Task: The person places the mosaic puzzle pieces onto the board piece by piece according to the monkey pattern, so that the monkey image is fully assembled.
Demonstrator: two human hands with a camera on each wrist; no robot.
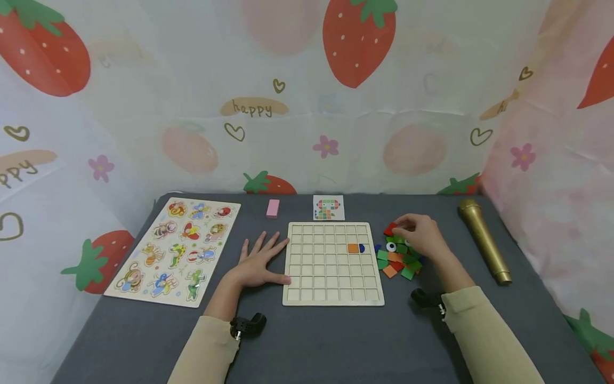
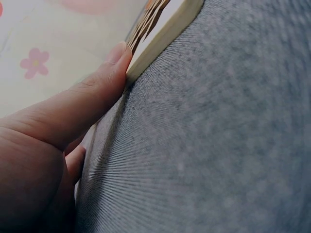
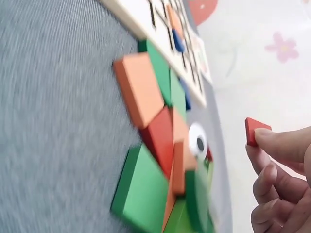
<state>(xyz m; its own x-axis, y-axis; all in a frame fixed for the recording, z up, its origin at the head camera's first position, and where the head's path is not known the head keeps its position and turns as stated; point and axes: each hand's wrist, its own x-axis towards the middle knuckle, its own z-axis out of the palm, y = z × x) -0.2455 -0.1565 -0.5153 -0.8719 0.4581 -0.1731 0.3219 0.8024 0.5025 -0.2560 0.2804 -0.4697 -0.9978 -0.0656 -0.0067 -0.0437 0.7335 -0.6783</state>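
Observation:
My left hand [image 1: 255, 268] lies with its fingers spread on the dark cloth, fingertip and thumb touching the left edge of a wooden grid board [image 1: 318, 270]. The left wrist view shows the thumb [image 2: 92, 97] against the board's side. Over a pile of coloured tiles [image 1: 396, 257] right of the board, my right hand [image 1: 422, 234] pinches a small red square tile [image 3: 251, 131] between thumb and finger. That tile is held above the pile in the right wrist view. In the grid sit an orange square tile [image 1: 353, 248] and a blue half-round piece [image 1: 362, 248], side by side.
Behind the board lie a small pattern card [image 1: 328, 207] and a pink block [image 1: 272, 208]. An insect-picture puzzle board [image 1: 175, 250] is at the left. On the right lies a gold cylinder [image 1: 485, 242]. A strawberry-print curtain [image 1: 297, 154] surrounds the table.

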